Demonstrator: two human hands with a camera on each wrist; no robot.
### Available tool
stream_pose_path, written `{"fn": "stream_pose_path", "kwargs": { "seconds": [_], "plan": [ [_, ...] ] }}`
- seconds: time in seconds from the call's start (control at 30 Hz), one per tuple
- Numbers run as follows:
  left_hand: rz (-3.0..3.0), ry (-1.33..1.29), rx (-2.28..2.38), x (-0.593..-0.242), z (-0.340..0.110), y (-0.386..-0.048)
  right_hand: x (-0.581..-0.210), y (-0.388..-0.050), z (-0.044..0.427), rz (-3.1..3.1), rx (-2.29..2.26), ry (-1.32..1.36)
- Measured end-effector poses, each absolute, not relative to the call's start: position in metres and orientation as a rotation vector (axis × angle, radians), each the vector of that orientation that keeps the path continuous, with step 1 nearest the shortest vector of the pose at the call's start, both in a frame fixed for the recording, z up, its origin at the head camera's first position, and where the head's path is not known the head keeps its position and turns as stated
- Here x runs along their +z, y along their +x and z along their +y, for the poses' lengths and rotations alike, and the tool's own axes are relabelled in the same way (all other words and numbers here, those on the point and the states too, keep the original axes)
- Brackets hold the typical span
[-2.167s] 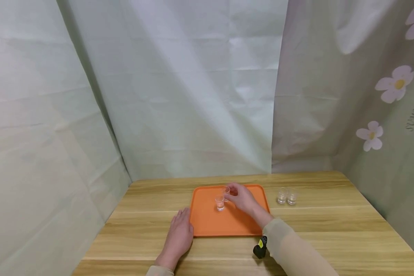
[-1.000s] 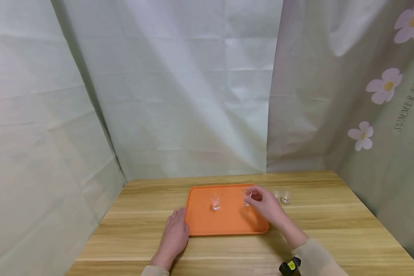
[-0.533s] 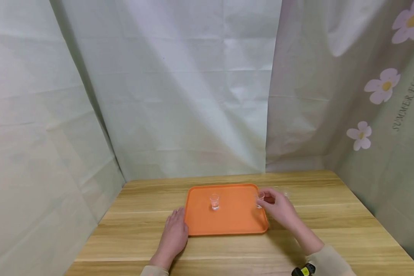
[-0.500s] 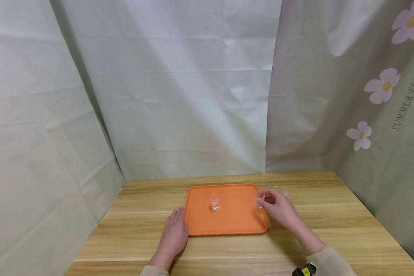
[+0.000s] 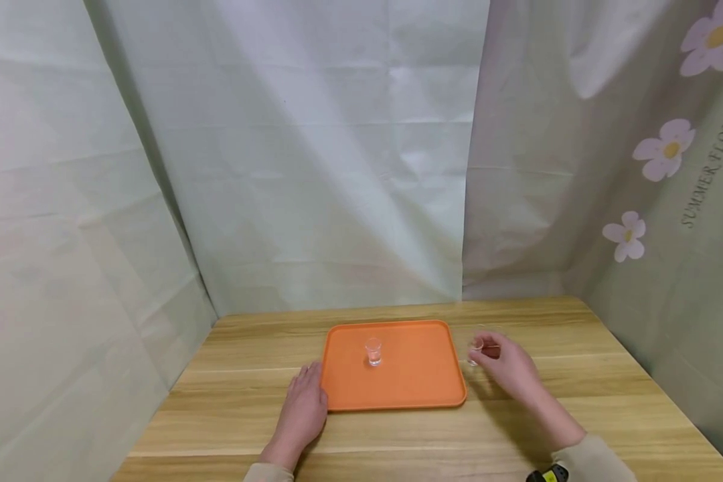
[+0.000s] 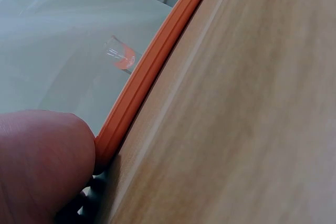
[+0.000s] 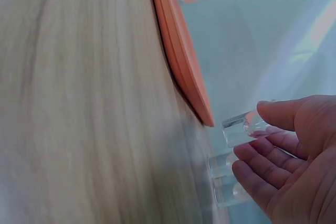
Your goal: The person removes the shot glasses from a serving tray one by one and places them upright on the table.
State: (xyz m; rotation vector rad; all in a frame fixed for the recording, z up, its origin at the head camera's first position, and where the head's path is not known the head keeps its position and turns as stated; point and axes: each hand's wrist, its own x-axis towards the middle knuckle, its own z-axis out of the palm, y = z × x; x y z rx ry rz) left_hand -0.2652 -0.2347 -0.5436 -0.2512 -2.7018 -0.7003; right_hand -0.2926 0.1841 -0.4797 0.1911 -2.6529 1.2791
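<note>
My right hand (image 5: pixel 509 367) pinches a small clear shot glass (image 5: pixel 474 349) between thumb and fingers, just past the tray's right edge. In the right wrist view, the held shot glass (image 7: pixel 236 129) looks raised over the table, with two more shot glasses (image 7: pixel 223 166) standing side by side close by. The head view mostly hides that pair behind the hand. Another shot glass (image 5: pixel 373 352) stands upright on the orange tray (image 5: pixel 410 388), left of its middle. My left hand (image 5: pixel 301 410) rests on the table with fingers extended, its side touching the tray's left edge.
The wooden table (image 5: pixel 397 445) carries the tray near its far middle. Pale fabric curtains (image 5: pixel 337 167) close in the back and both sides. A black device with a yellow mark (image 5: pixel 548 474) sits at the right sleeve's cuff.
My right hand has lifted one shot glass away from the other on the tray and carried it right, past the tray's rim. The left hand stays at the tray's left edge.
</note>
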Motion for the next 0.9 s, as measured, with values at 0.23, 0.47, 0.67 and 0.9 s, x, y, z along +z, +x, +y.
{"fn": "stream_pose_path", "kwargs": {
  "seconds": [0.23, 0.47, 0.67, 0.9],
  "plan": [
    [-2.699, -0.255, -0.674, -0.547, -0.237, -0.268, -0.484, -0.296, 0.193, -2.663, 1.244, 0.174],
    [-2.7, -0.26, -0.703, -0.544, -0.236, -0.267, -0.485, -0.296, 0.196, -2.68, 1.191, 0.151],
    [-2.683, -0.255, -0.746, -0.544, -0.235, -0.265, -0.487, -0.296, 0.199, -2.693, 1.152, 0.12],
    [-2.7, -0.251, -0.736, -0.539, -0.234, -0.262, -0.49, -0.297, 0.201, -2.7, 1.154, 0.106]
  ]
}}
